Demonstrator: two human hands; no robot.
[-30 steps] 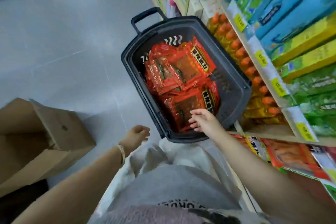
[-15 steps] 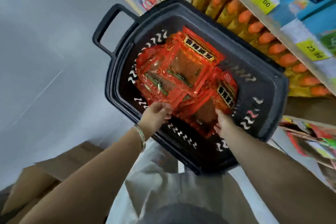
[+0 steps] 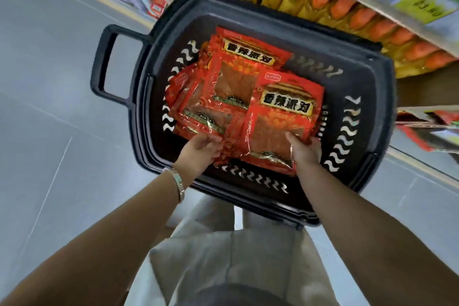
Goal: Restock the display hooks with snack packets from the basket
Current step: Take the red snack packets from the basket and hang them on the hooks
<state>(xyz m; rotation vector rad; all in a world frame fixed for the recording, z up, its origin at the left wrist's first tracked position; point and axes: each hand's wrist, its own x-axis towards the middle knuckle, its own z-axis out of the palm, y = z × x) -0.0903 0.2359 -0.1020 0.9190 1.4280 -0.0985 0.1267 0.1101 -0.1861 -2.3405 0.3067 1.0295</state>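
A dark plastic basket point(image 3: 367, 87) with a loop handle point(image 3: 104, 62) stands on the floor below me. Several red snack packets lie piled inside it. My right hand point(image 3: 304, 149) grips the lower right corner of the top front packet point(image 3: 280, 117), thumb on its clear window. My left hand point(image 3: 200, 149) pinches the near edge of the red packets point(image 3: 198, 107) on the left side of the pile. No display hooks are in view.
A shelf of orange-capped yellow bottles point(image 3: 347, 7) runs along the basket's far right side, with price tags point(image 3: 422, 5) above. More red packets point(image 3: 432, 131) sit low on the right. Grey tiled floor point(image 3: 49, 107) spreads to the left.
My head has dropped closer over the basket. The left hand came from beside my body into the basket; both hands now hold packets, and the front packet is lifted at its near edge.
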